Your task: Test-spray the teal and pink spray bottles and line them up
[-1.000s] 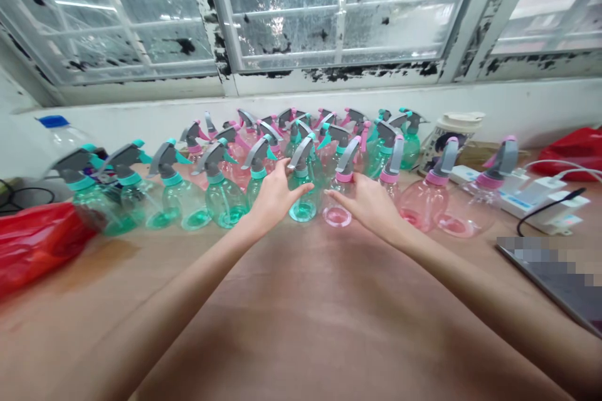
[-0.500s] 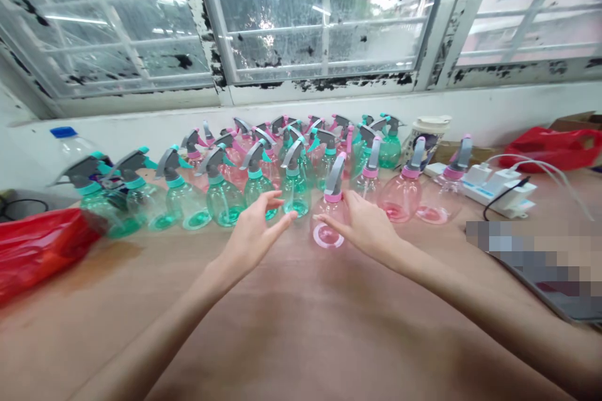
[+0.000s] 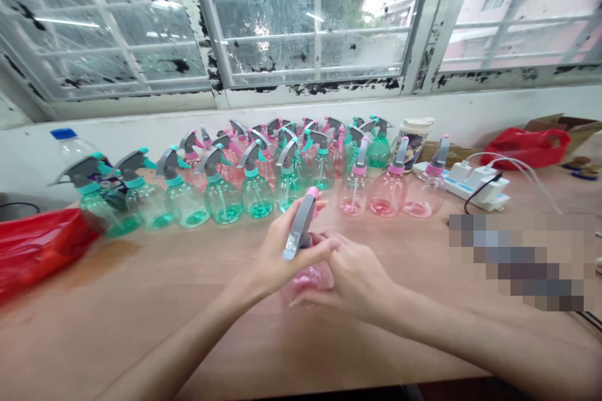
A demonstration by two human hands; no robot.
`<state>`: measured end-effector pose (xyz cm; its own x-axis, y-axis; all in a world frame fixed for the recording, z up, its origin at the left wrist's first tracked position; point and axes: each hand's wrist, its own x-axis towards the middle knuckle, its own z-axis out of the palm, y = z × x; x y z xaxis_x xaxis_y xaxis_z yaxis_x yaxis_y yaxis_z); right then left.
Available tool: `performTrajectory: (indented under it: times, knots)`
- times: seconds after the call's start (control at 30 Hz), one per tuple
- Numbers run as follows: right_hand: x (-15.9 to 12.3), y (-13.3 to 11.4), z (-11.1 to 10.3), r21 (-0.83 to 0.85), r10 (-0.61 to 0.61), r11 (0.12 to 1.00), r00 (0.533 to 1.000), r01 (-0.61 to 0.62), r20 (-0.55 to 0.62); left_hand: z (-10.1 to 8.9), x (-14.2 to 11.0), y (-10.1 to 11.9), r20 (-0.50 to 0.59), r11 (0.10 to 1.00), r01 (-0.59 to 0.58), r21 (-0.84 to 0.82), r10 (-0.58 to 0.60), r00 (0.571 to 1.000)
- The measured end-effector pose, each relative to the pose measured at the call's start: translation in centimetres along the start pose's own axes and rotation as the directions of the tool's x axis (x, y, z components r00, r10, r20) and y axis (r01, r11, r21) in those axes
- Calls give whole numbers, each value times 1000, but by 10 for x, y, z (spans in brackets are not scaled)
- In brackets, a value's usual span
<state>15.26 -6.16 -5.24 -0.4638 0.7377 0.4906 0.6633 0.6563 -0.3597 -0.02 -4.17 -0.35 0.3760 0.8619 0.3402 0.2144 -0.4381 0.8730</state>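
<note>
Between my hands is a pink spray bottle (image 3: 308, 279) with a grey trigger head, held close to me over the table. My left hand (image 3: 286, 250) is closed around its neck just under the trigger head. Lower down, my right hand (image 3: 357, 269) grips the clear pink body from the right side. The fingers hide much of the neck and collar. Beyond my hands stands a front row of spray bottles: green ones (image 3: 224, 200) on the left and pink ones (image 3: 387, 191) on the right.
More pink and green bottles (image 3: 322, 166) crowd behind, below the window. At left lie a red plastic bag (image 3: 42, 250) and a blue-capped bottle (image 3: 70, 144). Rightward are a paper cup (image 3: 414, 138), a white power strip (image 3: 475, 185), another red bag (image 3: 527, 147) and a blurred-out patch.
The pink spray bottle has come out of the front row toward me. My left hand, earlier open and apart from it, now grips its neck; my right hand came back with it.
</note>
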Motion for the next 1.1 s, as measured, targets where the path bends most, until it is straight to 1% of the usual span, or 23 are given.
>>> performTrajectory:
  times: [0.07,0.13,0.17,0.23,0.37,0.43,0.5,0.57,0.63,0.77,0.9,1.1]
  knots:
    - [2,4,0,62,-81,995,996,79,25,2,0,-4,-47,999,-18,-37,16,999]
    - [4,14,-2,120,-141,984,988,134,57,3,0,-8,-97,1000,-29,-9,28,995]
    - [4,22,-4,135,-150,981,985,139,79,2,0,-10,-117,999,-37,14,38,992]
    - [2,41,-6,120,-126,986,985,111,120,1,1,-12,-131,997,-47,59,54,990]
    - [-9,84,-6,10,-40,999,986,39,162,-1,7,-15,-100,981,-75,181,94,991]
    - [-14,101,-3,-25,-5,1000,987,9,158,-2,11,-16,-100,972,-78,220,103,990]
    - [-18,112,0,-40,20,999,989,-14,145,-2,17,-17,-107,970,-61,234,88,990]
    - [-20,117,3,-39,40,999,990,-35,132,-2,22,-17,-112,971,-53,234,81,990]
    - [-21,119,6,-32,56,998,991,-53,119,-3,28,-18,-104,972,-77,221,102,989]
    - [-23,118,10,-32,69,997,992,-66,104,-4,34,-19,-55,973,-115,198,129,990]
    - [-23,119,12,-37,77,997,992,-74,99,-4,35,-19,-41,971,-118,207,129,991]
    - [-25,121,11,-13,114,993,988,-113,107,-5,34,-16,-63,957,-98,274,119,991]
